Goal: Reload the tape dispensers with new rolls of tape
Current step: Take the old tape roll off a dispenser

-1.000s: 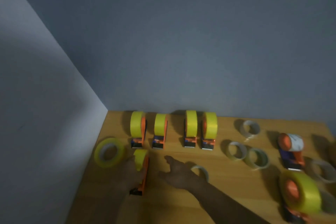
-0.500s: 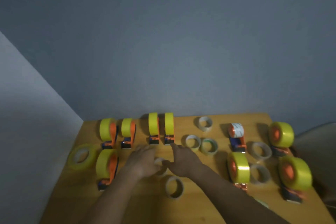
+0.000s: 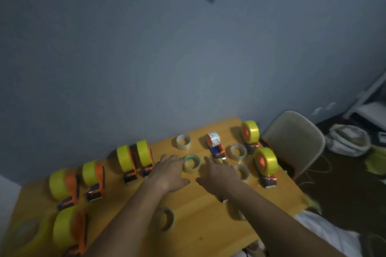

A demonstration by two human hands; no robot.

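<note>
Our left hand [image 3: 170,173] and right hand [image 3: 219,174] both reach over the wooden counter [image 3: 200,210] with fingers spread flat, each grip loose and holding nothing. A clear tape roll [image 3: 191,163] lies flat between the two hands at centre frame, just beside the left fingertips. Loaded yellow dispensers [image 3: 133,160] stand to the left, and another dispenser [image 3: 265,165] to the right. A further empty roll [image 3: 165,218] lies lower, by our left forearm.

L hand [image 3: 169,173] & R hand [image 3: 219,175] reach fwd, fingers straight.
</note>
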